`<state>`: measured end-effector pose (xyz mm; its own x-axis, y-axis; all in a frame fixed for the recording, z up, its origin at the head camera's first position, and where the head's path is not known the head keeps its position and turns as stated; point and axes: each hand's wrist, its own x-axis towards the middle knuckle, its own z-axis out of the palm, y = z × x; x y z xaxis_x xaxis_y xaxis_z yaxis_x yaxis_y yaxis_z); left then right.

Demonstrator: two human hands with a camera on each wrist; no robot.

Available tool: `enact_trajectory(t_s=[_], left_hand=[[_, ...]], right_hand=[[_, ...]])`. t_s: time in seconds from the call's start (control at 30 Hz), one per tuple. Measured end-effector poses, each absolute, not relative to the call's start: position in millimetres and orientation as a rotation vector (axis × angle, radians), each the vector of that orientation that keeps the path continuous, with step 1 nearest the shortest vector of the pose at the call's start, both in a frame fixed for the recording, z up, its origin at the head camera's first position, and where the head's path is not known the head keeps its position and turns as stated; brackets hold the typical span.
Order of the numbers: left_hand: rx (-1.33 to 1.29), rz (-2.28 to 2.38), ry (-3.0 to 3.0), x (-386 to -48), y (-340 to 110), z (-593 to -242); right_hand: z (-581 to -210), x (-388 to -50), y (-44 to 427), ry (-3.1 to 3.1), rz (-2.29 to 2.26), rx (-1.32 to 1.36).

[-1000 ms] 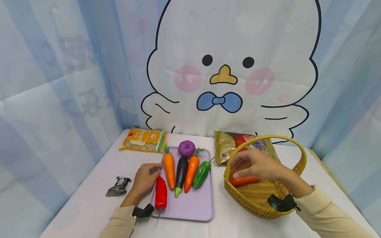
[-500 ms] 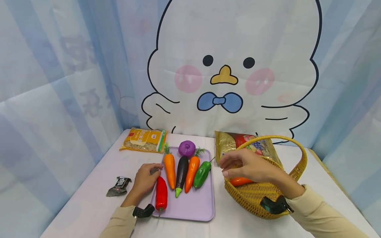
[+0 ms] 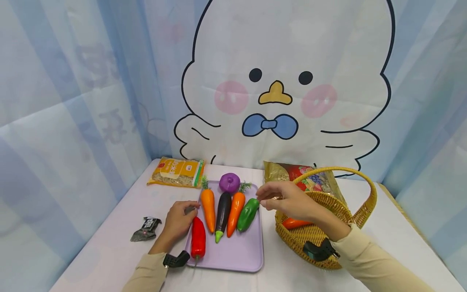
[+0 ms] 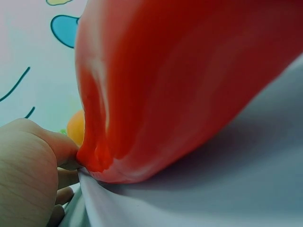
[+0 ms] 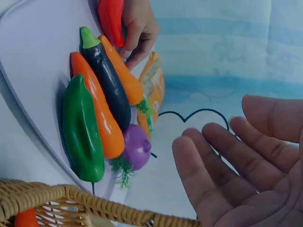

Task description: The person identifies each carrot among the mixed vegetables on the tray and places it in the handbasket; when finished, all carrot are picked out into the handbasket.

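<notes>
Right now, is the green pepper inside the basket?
No, the green pepper lies on the purple tray, next to an orange carrot, apart from the basket.

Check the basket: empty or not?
Not empty: the basket holds an orange-red item, seen in the head and right wrist views.

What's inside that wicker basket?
An orange-red vegetable shows in the wicker basket, near its left side. The right hand and forearm cover part of the interior, including one end of the vegetable, so anything else beneath them can't be seen.
</notes>
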<state>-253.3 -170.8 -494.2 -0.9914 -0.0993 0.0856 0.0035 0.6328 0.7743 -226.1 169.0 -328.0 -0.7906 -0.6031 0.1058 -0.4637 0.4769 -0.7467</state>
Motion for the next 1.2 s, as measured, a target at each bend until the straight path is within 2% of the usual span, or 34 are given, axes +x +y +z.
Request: enact_trajectory(t_s=[0.37,0.8,1.2], left_hand=[[0.073,-1.289,-2.72,-253,-171,-492],[0.062,-1.283,-2.717,-253,-170,-492],[0.064,-1.278,-2.721,-253,-170,-493]], right_hand=[[-346,-236,138,2.69,-1.129,-0.86],[-375,-251,109,2.776,-1.156,-0.585],[-387,-258,92,2.846,-1.098,-0.563]])
